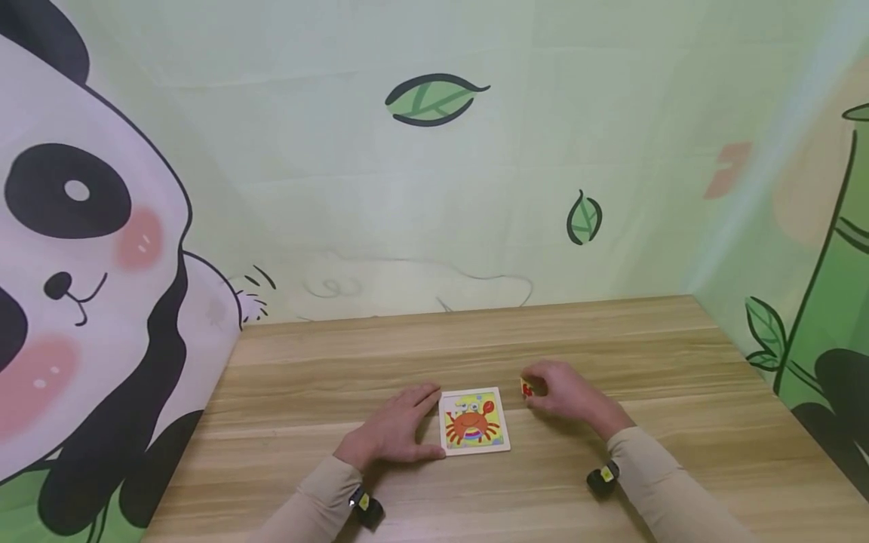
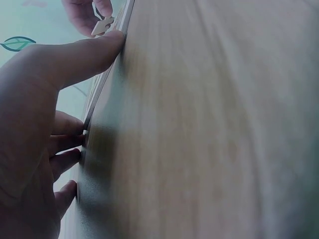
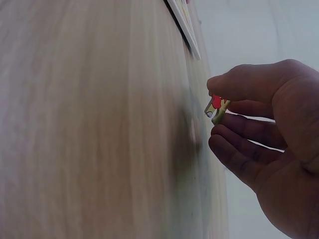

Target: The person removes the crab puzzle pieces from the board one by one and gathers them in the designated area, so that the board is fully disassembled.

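A square crab picture puzzle (image 1: 473,426) in a pale wooden frame lies flat on the table. At its left edge rests my left hand (image 1: 397,426), thumb at the lower left corner and fingertips by the upper left corner. My right hand (image 1: 566,392) pinches a small red and yellow puzzle piece (image 1: 526,388) just right of the frame. In the right wrist view the piece (image 3: 217,103) is held between thumb and fingers, above the table surface. A lighter patch shows at the puzzle's upper left; whether it is a gap I cannot tell.
The wood-grain table (image 1: 305,377) extends around both hands. Behind it hangs a pale green backdrop (image 1: 305,188) with leaves and a large panda drawing (image 1: 88,264) at the left. Each sleeve has a small black wrist camera, left (image 1: 367,509) and right (image 1: 602,479).
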Demonstrator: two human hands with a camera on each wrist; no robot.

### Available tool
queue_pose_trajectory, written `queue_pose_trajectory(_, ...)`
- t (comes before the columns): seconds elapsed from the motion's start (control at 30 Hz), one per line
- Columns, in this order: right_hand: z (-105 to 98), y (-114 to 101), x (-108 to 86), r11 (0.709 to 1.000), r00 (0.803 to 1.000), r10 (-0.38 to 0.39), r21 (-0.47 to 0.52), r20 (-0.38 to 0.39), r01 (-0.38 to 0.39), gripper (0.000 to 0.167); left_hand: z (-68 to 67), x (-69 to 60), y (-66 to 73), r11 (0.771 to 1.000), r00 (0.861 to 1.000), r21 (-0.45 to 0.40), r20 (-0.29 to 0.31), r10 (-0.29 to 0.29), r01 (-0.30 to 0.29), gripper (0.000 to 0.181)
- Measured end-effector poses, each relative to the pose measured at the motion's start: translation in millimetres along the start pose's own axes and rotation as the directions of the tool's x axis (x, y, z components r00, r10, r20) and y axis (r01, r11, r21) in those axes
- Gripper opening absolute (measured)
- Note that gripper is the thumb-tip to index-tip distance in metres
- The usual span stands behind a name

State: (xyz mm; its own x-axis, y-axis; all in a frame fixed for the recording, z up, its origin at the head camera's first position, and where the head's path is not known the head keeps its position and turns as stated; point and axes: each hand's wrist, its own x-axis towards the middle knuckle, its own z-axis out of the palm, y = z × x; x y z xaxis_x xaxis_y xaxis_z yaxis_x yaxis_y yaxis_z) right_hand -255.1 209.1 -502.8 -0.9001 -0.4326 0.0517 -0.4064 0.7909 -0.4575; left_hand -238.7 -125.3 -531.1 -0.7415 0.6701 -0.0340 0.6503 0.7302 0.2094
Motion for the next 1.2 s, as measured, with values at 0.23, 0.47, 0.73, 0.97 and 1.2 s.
queue_pose_trajectory(0.23, -1.3, 4.6, -1.4, 1.000, 1.000, 0.002, 0.013, -0.002, -0.002, 0.037, -0.2, 1.4, -1.0, 1.000, 1.000, 0.006, -0.003, 0.005, -0.005, 0.100)
queue_pose_trajectory(0.47, -2.3, 7.8, -3.1, 0.999, 0.999, 0.039, 0.019, 0.015, -0.039, 0.034, 1.0, 1.4, -1.3, 1.000, 1.000, 0.014, 0.011, -0.009, 0.009, 0.101)
queue_pose_trajectory(0.73, -1.3, 10.3, -3.2, 0.999, 0.999, 0.050, 0.010, 0.019, -0.050, 0.034, 1.5, 0.1, -0.4, 1.000, 1.000, 0.002, 0.012, -0.015, 0.015, 0.102)
queue_pose_trajectory(0.97, -2.1, 8.4, -1.6, 0.998, 0.998, 0.059, -0.035, 0.024, -0.058, 0.033, 0.3, -0.1, -0.6, 1.000, 1.000, -0.004, 0.007, -0.015, 0.015, 0.101)
queue_pose_trajectory(1.2, -4.7, 6.4, 0.1, 0.998, 0.998, 0.050, -0.045, 0.038, -0.048, 0.030, 1.6, 0.5, -1.6, 1.000, 1.000, -0.003, 0.006, -0.017, 0.017, 0.101)
